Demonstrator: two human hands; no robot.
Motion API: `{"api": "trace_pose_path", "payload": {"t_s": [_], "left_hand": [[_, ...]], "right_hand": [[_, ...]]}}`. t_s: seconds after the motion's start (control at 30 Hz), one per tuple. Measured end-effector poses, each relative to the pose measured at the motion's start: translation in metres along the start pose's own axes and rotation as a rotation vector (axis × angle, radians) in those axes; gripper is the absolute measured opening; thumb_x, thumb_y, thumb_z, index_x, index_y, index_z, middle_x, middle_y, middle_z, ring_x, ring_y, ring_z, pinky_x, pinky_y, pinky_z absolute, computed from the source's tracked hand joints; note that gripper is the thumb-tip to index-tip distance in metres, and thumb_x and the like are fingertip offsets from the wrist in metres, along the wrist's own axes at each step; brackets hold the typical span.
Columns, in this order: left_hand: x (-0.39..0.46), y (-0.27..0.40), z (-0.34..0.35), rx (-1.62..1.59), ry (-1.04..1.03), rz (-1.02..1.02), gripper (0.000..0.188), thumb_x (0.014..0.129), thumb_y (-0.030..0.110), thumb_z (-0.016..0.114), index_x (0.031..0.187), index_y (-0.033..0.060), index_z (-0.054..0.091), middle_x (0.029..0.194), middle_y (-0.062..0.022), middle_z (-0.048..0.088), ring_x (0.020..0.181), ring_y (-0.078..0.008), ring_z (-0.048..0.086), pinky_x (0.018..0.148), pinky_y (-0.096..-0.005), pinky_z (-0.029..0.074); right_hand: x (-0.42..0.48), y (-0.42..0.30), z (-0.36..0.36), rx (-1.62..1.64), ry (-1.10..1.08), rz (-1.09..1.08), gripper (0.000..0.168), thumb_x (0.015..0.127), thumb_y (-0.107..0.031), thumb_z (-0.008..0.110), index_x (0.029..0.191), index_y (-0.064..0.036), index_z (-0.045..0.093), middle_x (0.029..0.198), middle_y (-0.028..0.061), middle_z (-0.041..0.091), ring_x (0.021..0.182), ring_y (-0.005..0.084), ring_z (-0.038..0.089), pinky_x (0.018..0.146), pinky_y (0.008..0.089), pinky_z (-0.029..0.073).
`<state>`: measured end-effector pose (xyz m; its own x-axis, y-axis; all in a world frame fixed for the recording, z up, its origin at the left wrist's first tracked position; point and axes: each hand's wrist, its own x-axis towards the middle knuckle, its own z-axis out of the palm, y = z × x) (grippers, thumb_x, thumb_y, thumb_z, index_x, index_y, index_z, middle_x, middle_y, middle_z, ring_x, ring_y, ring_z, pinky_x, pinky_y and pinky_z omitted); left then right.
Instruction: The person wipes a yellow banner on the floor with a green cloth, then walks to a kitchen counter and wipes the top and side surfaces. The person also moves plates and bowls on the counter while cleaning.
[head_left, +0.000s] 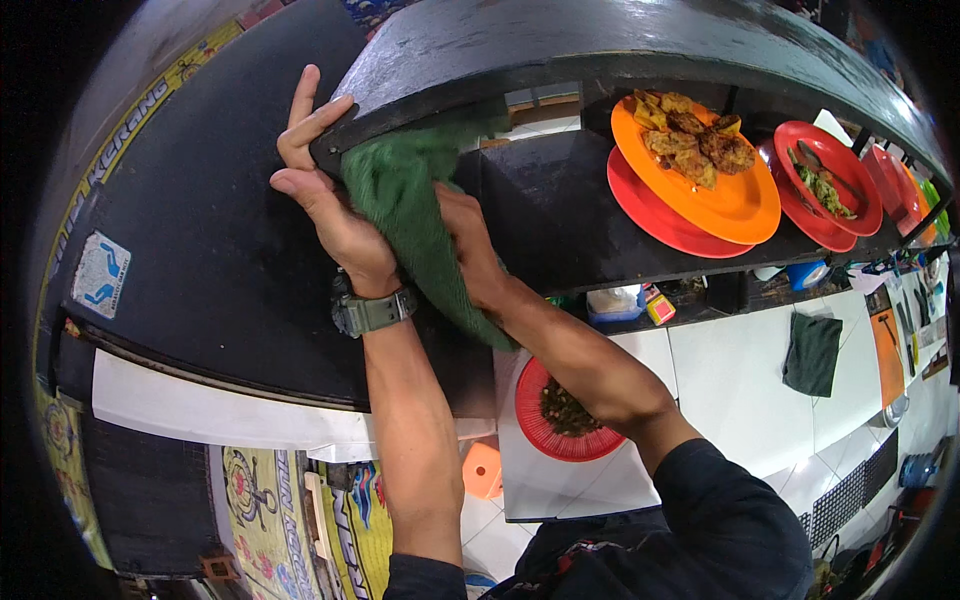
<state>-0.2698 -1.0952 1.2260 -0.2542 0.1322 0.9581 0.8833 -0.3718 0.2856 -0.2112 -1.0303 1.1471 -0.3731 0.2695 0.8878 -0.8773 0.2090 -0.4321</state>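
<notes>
My left hand (330, 180), with a watch on its wrist, holds the corner of a black shelf board (465, 82), fingers spread around its edge. Beside it, my right hand (465, 232) grips a green cloth (405, 202), which lies against the underside of that board and hangs down between my forearms. The tips of my right fingers are hidden by the cloth. To the right, on the lower black shelf (547, 210), an orange plate (739, 199) of fried food (690, 146) rests tilted on a red plate (637, 202).
Further right stand red plates (866, 202) with greens and a spoon. Below are a red basket (529, 405) of chopped food, a plastic container (615, 304), a small box (661, 309) and a dark folded cloth (812, 354) on a white counter (727, 390). An orange stool (481, 470) stands on the floor.
</notes>
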Motion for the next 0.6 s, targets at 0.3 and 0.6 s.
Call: {"api": "trace_pose_path", "payload": {"t_s": [0.3, 0.6], "left_hand": [[0.001, 0.001, 0.002, -0.058, -0.014, -0.019, 0.069, 0.099, 0.056, 0.008, 0.111, 0.0051, 0.054, 0.147, -0.025, 0.032, 0.13, -0.0263, 0.041, 0.109, -0.041, 0.034], [-0.003, 0.008, 0.017, -0.079, 0.107, 0.006, 0.061, 0.101, 0.052, 0.018, 0.11, 0.0033, 0.053, 0.143, -0.0254, 0.037, 0.125, -0.0251, 0.046, 0.105, -0.0373, 0.036]], "right_hand": [[0.008, 0.015, 0.007, -0.041, 0.085, -0.051, 0.037, 0.079, -0.007, 0.062, 0.114, 0.004, 0.061, 0.118, 0.0244, 0.059, 0.115, 0.0359, 0.056, 0.099, 0.0383, 0.04], [0.025, 0.101, -0.011, 0.389, 0.257, 0.675, 0.041, 0.101, -0.023, 0.033, 0.129, 0.001, 0.052, 0.129, 0.0225, 0.055, 0.126, 0.0278, 0.049, 0.103, 0.0358, 0.038]]}}
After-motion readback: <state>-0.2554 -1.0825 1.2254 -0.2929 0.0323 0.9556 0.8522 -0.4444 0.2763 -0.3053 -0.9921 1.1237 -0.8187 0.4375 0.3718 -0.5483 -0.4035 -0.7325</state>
